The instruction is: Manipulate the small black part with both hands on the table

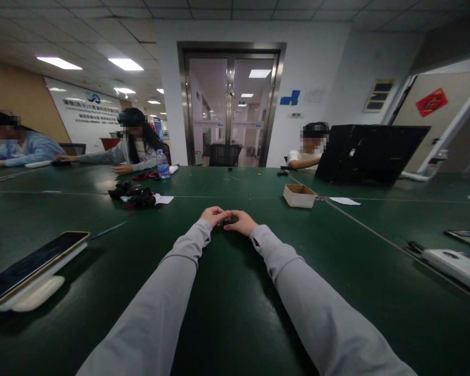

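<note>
Small black part pinched betw. left hand & right hand fingertips; prob. light, rigid, easy to drop; hold by edges.

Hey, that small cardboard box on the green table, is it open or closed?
Open. The cardboard box has no lid on top and its inner walls show; whether anything lies inside cannot be told from this angle.
</note>
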The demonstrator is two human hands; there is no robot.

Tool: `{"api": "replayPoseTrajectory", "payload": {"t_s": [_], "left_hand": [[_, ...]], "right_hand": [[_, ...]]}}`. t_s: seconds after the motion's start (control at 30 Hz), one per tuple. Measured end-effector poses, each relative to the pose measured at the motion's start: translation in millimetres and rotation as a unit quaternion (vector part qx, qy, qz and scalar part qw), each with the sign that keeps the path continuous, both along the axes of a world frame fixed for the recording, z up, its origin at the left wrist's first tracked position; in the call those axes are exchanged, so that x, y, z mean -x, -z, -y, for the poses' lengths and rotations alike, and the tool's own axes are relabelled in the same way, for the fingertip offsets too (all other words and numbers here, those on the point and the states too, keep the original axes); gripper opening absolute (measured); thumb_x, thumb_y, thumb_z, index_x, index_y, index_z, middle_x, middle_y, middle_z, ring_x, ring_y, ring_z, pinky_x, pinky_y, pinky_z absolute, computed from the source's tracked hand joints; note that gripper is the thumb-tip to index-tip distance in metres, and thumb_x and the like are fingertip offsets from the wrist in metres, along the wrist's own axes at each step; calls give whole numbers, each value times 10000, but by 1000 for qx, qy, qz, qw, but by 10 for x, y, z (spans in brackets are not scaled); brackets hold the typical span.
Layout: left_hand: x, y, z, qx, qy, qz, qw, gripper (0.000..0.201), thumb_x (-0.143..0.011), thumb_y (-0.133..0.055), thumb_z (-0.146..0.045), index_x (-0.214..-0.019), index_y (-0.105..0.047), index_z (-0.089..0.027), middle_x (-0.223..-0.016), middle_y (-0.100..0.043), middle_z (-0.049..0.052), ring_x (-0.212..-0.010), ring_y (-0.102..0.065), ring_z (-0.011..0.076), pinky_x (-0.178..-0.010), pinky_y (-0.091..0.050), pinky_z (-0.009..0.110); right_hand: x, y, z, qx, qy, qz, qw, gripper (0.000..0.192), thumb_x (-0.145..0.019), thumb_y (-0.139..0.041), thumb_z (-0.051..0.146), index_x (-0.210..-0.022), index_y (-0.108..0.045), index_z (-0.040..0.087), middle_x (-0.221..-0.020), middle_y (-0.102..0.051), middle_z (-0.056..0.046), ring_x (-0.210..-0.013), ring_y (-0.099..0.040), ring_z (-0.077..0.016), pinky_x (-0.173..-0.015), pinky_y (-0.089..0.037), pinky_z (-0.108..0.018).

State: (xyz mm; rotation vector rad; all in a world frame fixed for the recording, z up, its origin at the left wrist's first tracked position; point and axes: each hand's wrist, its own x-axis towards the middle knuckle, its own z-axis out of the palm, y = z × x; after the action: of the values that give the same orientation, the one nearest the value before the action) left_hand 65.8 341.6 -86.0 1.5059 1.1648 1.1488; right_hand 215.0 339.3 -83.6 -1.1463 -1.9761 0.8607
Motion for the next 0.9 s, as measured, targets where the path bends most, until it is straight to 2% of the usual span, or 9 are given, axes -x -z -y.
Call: {"api": "replayPoseTrajectory", "payload": {"t_s": [0.1,0.2,0.4,0.5,0.57,0.67,0.73,0.83,0.9], "left_hand": [[7,-16,18,-4,32,-27,999,487,-451,-701,-554,-600,-496,-138,-520,-528,-24,-419,-421,55,-403,-336,199],[21,-11,0,-4,50,-41,998,514,-455,-665,-606,-584,-483,-144,-481,-478,-45,-410,-397,51,-416,-328,202],[8,26,-30,39,2,-5,999,515,-681,-430,-636,-637,-518,-131,-526,-468,-18,-455,-419,70,-470,-358,219],[-6,21,41,16,2,-59,998,470,-755,-370,-556,-667,-536,-125,-564,-488,-3,-509,-449,83,-518,-378,223],[-10,-19,153,15,45,-132,990,407,-783,-366,-474,-725,-560,-121,-603,-521,8,-551,-476,92,-554,-391,225],[-1,-183,479,24,125,-269,955,281,-765,-434,-375,-825,-577,-140,-671,-578,14,-603,-517,106,-586,-404,231],[37,-373,814,-34,141,-377,915,244,-747,-469,-373,-826,-590,-177,-725,-608,14,-648,-539,124,-606,-402,247],[238,-732,1419,-169,118,-501,840,268,-781,-408,-415,-844,-599,-238,-821,-620,9,-735,-550,160,-637,-395,283],[532,-955,1813,-172,78,-560,806,306,-787,-389,-456,-872,-599,-250,-824,-622,15,-755,-557,181,-649,-400,301]], "right_hand": [[43,-25,45,75,-8,-47,996,240,-592,-725,222,-747,-565,132,-595,-553,32,-436,-456,-52,-427,-379,-182],[53,-24,62,158,-31,-116,980,198,-669,-676,227,-766,-534,131,-538,-539,31,-386,-480,-63,-358,-373,-170],[9,-31,105,232,-55,-202,950,335,-647,-711,193,-851,-447,153,-656,-596,2,-493,-602,-112,-415,-477,-180],[-151,-92,274,242,-66,-185,950,433,-595,-753,239,-834,-398,174,-633,-578,29,-464,-595,-116,-395,-472,-184],[-345,-157,501,261,-84,-165,947,460,-584,-756,303,-822,-384,177,-684,-590,16,-478,-601,-116,-413,-481,-194],[-736,-278,1001,287,-116,-124,943,433,-624,-718,375,-836,-399,173,-821,-601,-26,-556,-623,-126,-481,-504,-225],[-1050,-360,1378,285,-112,-96,947,399,-659,-683,407,-854,-426,172,-920,-590,-61,-593,-625,-129,-523,-515,-255],[-1641,-446,1888,256,-38,-52,965,337,-714,-611,464,-876,-493,192,-1001,-570,-104,-630,-618,-142,-577,-523,-304],[-2129,-453,2159,208,42,-1,977,319,-733,-565,505,-905,-554,238,-984,-575,-132,-641,-614,-157,-589,-518,-319]]}}
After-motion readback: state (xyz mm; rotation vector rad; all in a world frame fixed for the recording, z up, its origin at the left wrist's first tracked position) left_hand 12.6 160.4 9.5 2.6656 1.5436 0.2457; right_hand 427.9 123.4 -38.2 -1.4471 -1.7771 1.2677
